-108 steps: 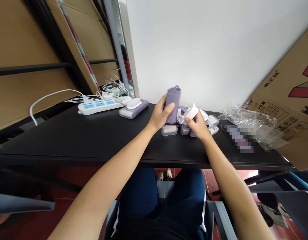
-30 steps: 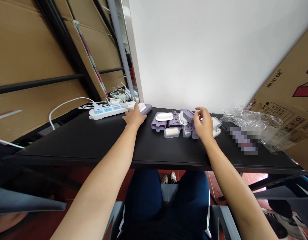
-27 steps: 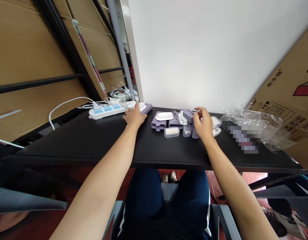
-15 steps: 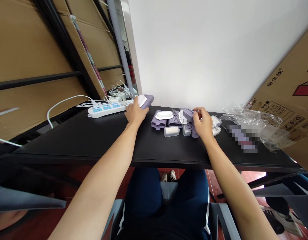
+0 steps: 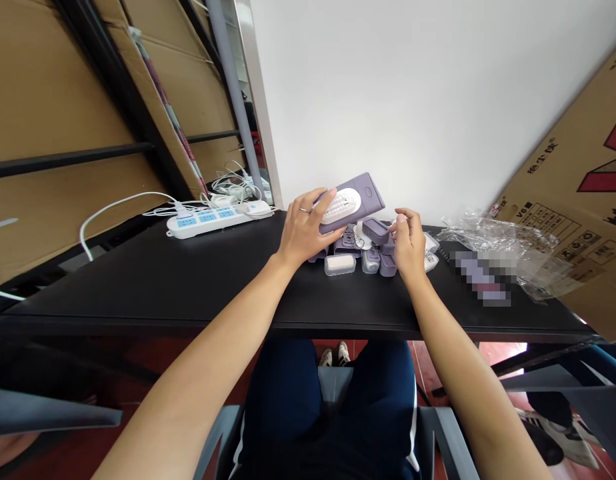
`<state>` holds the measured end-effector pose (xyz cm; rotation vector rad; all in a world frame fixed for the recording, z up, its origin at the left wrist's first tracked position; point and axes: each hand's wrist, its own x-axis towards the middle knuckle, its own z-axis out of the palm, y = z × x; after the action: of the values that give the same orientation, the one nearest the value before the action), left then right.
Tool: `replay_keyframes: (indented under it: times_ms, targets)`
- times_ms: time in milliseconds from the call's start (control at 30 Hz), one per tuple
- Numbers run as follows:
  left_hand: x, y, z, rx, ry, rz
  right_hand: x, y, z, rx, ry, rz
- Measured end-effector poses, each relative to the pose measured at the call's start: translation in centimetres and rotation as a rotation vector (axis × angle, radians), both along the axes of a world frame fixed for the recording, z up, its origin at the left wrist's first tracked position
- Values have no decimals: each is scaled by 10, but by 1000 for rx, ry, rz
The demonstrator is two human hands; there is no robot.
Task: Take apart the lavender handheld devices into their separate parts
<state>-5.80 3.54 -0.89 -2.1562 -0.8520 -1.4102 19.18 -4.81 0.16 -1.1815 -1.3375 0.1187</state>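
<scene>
Left hand (image 5: pixel 302 230): fingers clamped around a purple case with a white oval insert (image 5: pixel 349 202), held tilted above the black table (image 5: pixel 188 280), just left of the cluster of purple and white parts (image 5: pixel 368 257). Right hand (image 5: pixel 409 243): fingertips pinched on a small purple piece (image 5: pixel 376 231) directly over that cluster. White power strip (image 5: pixel 213 219) lies well left of the cluster; crumpled clear plastic (image 5: pixel 508 250) to its right.
</scene>
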Motion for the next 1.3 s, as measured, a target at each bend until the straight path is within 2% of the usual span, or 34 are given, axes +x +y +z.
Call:
replay_keyframes:
  times_ms: [200,300,467,600,700,800,1000,1067,1133,1200,1300]
  targets:
    - [7,-1,-4,144,177,-86,1,-1,-2,11,-46,170]
    - [10,0,-7,178,196,-110,1,1,-4,51,-57,200]
    - [13,5,-6,24,-120,-47,-4,0,-8,12,-91,238]
    - [20,-3,-1,-112,-329,-88,-10,-7,-5,-101,-264,192]
    - [27,-13,2,-229,-382,-186,-12,-9,-3,-104,-312,129]
    - [30,-16,5,-318,-477,-337,-16,-8,-4,-44,-297,54]
    - [42,-15,6,-669,-571,-741,-25,-4,-11,158,-308,-41]
    - [49,-20,4,-708,-579,-837,-25,-2,-14,260,-358,-34]
    - [55,-25,4,-693,-606,-896,-24,-1,-16,320,-431,-36]
    - [56,-29,5,-663,-641,-907,-24,-2,-16,297,-527,-39]
    - [51,-32,6,-577,-632,-833,-27,-5,-14,207,-685,16]
